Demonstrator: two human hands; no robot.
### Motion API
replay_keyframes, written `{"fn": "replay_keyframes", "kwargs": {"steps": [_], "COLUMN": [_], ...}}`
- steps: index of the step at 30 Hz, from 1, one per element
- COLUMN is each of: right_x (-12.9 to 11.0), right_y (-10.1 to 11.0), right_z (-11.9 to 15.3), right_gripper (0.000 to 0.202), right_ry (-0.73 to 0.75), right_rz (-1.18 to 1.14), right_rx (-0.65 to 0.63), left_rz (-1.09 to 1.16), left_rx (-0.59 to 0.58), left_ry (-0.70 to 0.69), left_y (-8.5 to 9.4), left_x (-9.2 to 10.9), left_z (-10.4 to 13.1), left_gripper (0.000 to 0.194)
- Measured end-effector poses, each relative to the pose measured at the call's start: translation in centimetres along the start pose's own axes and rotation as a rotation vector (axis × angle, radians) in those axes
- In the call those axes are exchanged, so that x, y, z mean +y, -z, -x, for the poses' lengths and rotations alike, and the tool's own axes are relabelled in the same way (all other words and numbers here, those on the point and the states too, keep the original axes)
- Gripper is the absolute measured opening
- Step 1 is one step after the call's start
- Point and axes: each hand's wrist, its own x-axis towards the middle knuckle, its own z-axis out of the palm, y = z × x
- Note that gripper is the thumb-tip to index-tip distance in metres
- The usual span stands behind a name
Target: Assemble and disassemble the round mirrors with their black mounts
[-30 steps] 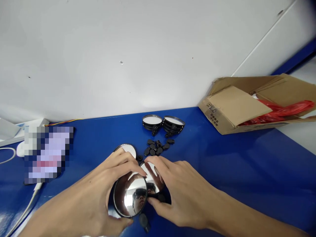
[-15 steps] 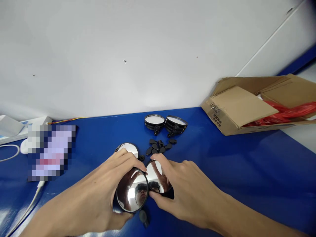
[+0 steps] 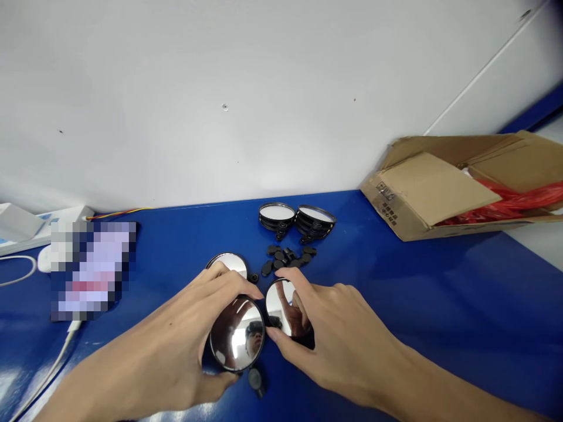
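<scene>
Side by side over the blue table, two round black-rimmed mirrors face up at the camera. My left hand (image 3: 193, 334) grips the left mirror (image 3: 237, 334) by its edge, thumb below and fingers above. The right mirror (image 3: 285, 308) sits between the thumb and fingers of my right hand (image 3: 334, 328). Their rims are close together; whether they touch is unclear. Behind my left fingers lies another round mirror (image 3: 231, 262), partly covered. A small black part (image 3: 255, 380) rests just below the held mirrors. Several more black parts (image 3: 288, 257) are scattered beyond my right fingertips.
Two stacks of round mirrors (image 3: 276, 212) (image 3: 315, 217) stand near the wall. At the right is an open cardboard box (image 3: 396, 202) with red plastic (image 3: 505, 202). A blurred phone (image 3: 99, 258) with a white cable and a power strip (image 3: 74, 214) occupy the left.
The right mirror has shifted slightly up and right with my right hand, and its rim is a bit farther from the left one. The left mirror has tilted slightly. Both hands keep their hold.
</scene>
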Motion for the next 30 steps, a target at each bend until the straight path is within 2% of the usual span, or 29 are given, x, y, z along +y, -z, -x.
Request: {"fn": "replay_keyframes", "kwargs": {"steps": [9, 12, 15, 17, 19, 23, 27, 30], "right_x": [0.0, 0.1, 0.1, 0.1, 0.1, 0.1, 0.3, 0.3], "right_y": [0.2, 0.0, -0.1, -0.1, -0.1, -0.2, -0.3, -0.3], "right_z": [0.0, 0.1, 0.1, 0.1, 0.1, 0.1, 0.1, 0.0], "right_gripper": [0.043, 0.044, 0.043, 0.041, 0.040, 0.041, 0.044, 0.042], "right_ry": [0.002, -0.007, -0.015, -0.018, -0.015, -0.014, -0.005, 0.003], "right_rz": [0.024, 0.033, 0.052, 0.064, 0.069, 0.073, 0.084, 0.094], "right_rx": [0.025, 0.031, 0.035, 0.036, 0.035, 0.031, 0.033, 0.022], "left_rz": [0.004, 0.011, -0.053, -0.092, -0.114, -0.179, -0.226, -0.152], "left_rx": [-0.005, 0.054, 0.226, 0.315, 0.337, 0.362, 0.415, 0.359], "left_ry": [0.001, 0.034, 0.083, 0.100, 0.106, 0.099, 0.045, 0.036], "left_y": [0.0, 0.0, -0.2, -0.4, -0.5, -0.5, -0.5, -0.4], "left_x": [-0.1, -0.5, -1.6, -2.5, -3.1, -3.8, -3.2, -2.1], "left_z": [0.1, -0.2, -0.6, -0.8, -0.9, -1.1, -1.2, -0.9], "left_gripper": [0.080, 0.059, 0.033, 0.024, 0.019, 0.017, 0.020, 0.028]}}
